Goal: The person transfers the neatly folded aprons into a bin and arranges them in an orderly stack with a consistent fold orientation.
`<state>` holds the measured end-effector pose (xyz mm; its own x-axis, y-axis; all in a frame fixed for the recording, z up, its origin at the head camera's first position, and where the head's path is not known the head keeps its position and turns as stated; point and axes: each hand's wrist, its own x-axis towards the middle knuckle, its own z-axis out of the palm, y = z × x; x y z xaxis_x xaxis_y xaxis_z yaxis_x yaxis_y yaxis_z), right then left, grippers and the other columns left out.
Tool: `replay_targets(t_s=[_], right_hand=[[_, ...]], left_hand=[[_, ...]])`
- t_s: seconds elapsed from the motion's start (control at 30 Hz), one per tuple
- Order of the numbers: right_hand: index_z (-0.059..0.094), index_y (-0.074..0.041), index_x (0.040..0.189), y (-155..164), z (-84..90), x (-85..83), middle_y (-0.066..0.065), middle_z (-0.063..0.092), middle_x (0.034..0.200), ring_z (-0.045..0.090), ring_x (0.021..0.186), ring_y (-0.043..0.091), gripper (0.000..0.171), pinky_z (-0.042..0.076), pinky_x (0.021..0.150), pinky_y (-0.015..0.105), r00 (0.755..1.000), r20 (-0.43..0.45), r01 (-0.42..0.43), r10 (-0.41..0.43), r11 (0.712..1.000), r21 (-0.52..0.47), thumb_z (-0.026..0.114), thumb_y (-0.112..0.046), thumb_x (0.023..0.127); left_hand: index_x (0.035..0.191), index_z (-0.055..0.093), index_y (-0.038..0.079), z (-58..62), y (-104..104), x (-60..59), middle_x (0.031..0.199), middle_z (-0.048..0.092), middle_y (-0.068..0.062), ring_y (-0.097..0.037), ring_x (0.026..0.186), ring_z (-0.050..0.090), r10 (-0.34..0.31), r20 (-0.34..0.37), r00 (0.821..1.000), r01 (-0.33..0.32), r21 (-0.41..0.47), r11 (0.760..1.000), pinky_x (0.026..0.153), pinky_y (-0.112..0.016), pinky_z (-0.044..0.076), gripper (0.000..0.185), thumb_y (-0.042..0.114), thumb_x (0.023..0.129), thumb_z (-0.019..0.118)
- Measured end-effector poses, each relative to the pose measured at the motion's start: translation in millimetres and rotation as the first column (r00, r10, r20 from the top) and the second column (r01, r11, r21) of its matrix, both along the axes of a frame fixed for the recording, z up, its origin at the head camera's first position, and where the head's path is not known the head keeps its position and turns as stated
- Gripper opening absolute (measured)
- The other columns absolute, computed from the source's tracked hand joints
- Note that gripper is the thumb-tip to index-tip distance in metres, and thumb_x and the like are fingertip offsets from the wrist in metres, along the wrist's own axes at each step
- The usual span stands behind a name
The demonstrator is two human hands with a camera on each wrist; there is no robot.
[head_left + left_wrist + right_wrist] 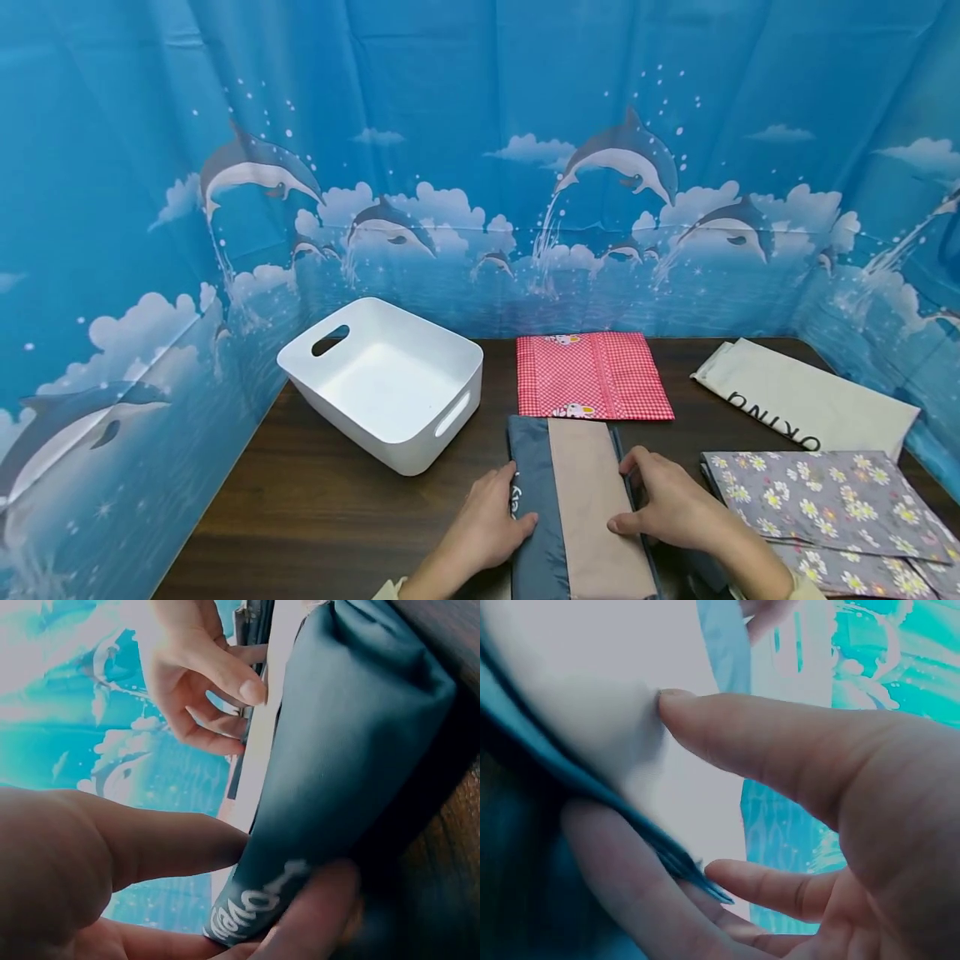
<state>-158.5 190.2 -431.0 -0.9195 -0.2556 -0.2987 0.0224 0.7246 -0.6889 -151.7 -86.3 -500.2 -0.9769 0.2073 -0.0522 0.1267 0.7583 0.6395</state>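
A folded dark blue and beige cloth [596, 492] lies lengthwise on the table in front of me. My left hand [483, 521] holds its left edge, thumb on top of the dark blue part and fingers around the side. White lettering [255, 907] shows beside those fingers in the left wrist view. At the right edge, my right hand [671, 504] pinches the cloth, its thumb [727, 731] on the beige face and fingers around the dark layered border [649, 844]. The underside of the cloth is hidden.
An open white plastic basket [382, 379] stands at back left. Behind the cloth lies a folded red checked cloth [592, 375]. To the right are a cream cloth with black letters [810, 392] and a grey daisy-print cloth [825, 500]. A dolphin-print curtain [465, 150] surrounds the dark wooden table [300, 517].
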Motion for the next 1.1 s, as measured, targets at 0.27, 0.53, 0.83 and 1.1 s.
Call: replay_targets(t_s=[0.27,0.53,0.83,1.1], right_hand=[[0.066,-0.011,0.13,3.4,0.4,1.1,0.008,0.07,0.111,0.067,0.085,0.018,0.063,0.056,0.08,0.042,0.997,0.035,-0.075,0.075,0.997,0.002,0.097,-0.029,0.078],[0.064,-0.011,0.141,7.0,0.8,4.4,0.008,0.064,0.102,0.061,0.078,0.018,0.067,0.05,0.067,0.033,0.982,0.009,-0.185,0.19,0.966,-0.181,0.093,-0.024,0.082],[0.062,-0.012,0.142,11.0,0.7,9.2,0.011,0.062,0.131,0.052,0.099,0.023,0.065,0.045,0.078,0.036,0.971,0.032,-0.228,0.235,0.962,-0.15,0.091,-0.025,0.085],[0.059,-0.014,0.147,7.5,8.6,10.0,0.015,0.055,0.145,0.052,0.129,0.037,0.07,0.051,0.104,0.064,0.972,0.055,-0.222,0.23,0.967,-0.125,0.091,-0.031,0.087]], left_hand=[[0.154,0.048,-0.008,6.8,2.1,12.0,0.15,0.053,-0.035,-0.051,0.141,0.053,0.028,0.078,0.997,-0.031,0.043,0.999,0.112,-0.067,0.048,0.079,0.022,0.09,0.084],[0.154,0.044,-0.013,48.6,8.3,25.4,0.15,0.05,-0.037,-0.052,0.14,0.052,0.011,0.071,0.997,-0.016,0.069,0.998,0.115,-0.067,0.045,0.075,0.007,0.091,0.079],[0.153,0.044,-0.013,62.8,15.4,31.9,0.145,0.052,-0.032,-0.047,0.134,0.057,-0.017,0.125,0.992,0.009,0.065,0.998,0.111,-0.063,0.049,0.072,0.005,0.092,0.079],[0.154,0.043,-0.013,51.7,10.4,27.4,0.146,0.054,-0.03,-0.045,0.135,0.058,-0.05,0.022,0.998,0.049,0.063,0.997,0.113,-0.057,0.05,0.072,0.008,0.093,0.077]])
